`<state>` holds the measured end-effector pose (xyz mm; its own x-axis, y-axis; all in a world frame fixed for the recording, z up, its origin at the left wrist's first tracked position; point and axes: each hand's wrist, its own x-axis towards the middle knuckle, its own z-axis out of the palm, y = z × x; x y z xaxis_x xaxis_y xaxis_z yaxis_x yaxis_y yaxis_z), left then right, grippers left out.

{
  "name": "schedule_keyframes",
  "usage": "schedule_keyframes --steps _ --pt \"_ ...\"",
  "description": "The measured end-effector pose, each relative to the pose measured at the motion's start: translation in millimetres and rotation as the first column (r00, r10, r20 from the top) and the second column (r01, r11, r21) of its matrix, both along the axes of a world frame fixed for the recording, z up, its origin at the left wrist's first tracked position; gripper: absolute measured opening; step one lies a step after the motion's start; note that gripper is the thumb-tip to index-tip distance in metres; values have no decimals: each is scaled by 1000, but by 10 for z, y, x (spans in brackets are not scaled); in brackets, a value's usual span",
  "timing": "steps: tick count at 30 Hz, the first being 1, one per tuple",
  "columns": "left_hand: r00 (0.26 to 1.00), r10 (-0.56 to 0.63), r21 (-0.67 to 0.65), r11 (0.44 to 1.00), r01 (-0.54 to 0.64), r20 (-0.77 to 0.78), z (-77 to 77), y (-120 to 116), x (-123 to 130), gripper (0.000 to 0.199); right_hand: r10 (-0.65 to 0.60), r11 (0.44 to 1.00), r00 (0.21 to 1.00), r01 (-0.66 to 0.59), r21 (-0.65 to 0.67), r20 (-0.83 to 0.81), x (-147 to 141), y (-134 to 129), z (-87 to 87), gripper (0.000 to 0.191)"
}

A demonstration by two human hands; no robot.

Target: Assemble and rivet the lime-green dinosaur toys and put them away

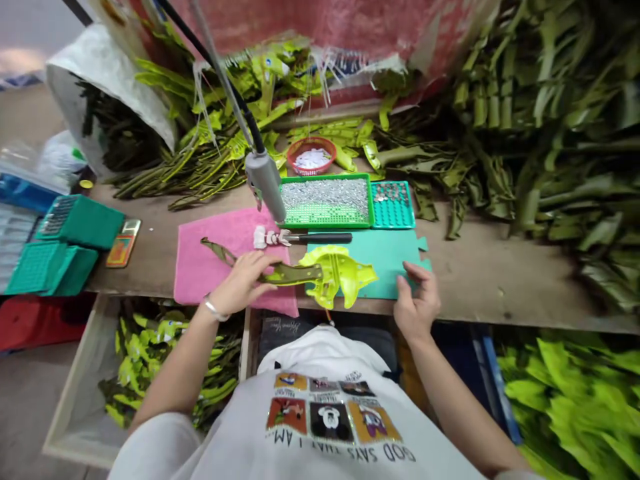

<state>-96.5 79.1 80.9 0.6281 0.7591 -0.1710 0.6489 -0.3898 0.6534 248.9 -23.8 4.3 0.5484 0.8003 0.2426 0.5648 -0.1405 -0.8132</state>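
My left hand (pixel 245 280) is closed round a long olive-green plastic piece (pixel 295 273) above the pink cloth (pixel 195 260). The far end of that piece meets a bright yellow-green moulded plastic part (pixel 333 280), which lies over the teal foam mat (pixel 395 257). Whether the two are fastened together I cannot tell. My right hand (pixel 419 303) is at the mat's right edge, fingers slightly bent and apart, with nothing in it. A black-handled tool (pixel 325 238) lies behind the yellow-green part, white pieces (pixel 270 237) at its tip.
A grey powered driver (pixel 265 187) hangs over the bench. Behind the mat are a green tray of small metal parts (pixel 325 200), a teal tray (pixel 395 217) and a red basket (pixel 311 168). Green plastic pieces (pixel 500 160) pile up behind; a drawer (pixel 75 400) of parts stands left.
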Motion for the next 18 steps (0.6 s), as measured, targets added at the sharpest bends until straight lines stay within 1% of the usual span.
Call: schedule_keyframes --steps 1,2,4,6,8,10,11,14,18 --pt "1000 -22 15 1000 22 -5 -110 29 105 45 -1 1000 999 1 -19 -41 51 -8 24 33" --pt "999 -39 26 999 40 -17 -206 51 181 46 -7 999 999 6 -39 -48 115 -8 50 33" --pt "998 -55 40 998 57 -43 -354 76 262 48 -30 996 999 33 -85 38 269 27 92 33" --pt "997 -57 50 997 60 -58 -446 85 287 50 -46 985 989 69 -160 140 428 103 100 38" --pt "997 -61 54 997 64 -54 -494 91 292 50 -43 964 989 79 -252 144 547 200 65 44" --pt "997 -66 55 996 68 -45 -514 93 297 51 -32 948 992 69 -312 121 596 284 5 46" --pt "997 -63 60 996 66 -42 -519 91 302 51 -26 946 992 65 -318 125 594 315 -25 44" --pt "998 -46 87 995 49 -35 -528 80 323 52 -12 957 988 57 -286 156 521 360 -84 38" --pt "999 -26 99 995 29 -29 -565 65 332 52 9 963 990 30 -268 141 432 376 -83 39"
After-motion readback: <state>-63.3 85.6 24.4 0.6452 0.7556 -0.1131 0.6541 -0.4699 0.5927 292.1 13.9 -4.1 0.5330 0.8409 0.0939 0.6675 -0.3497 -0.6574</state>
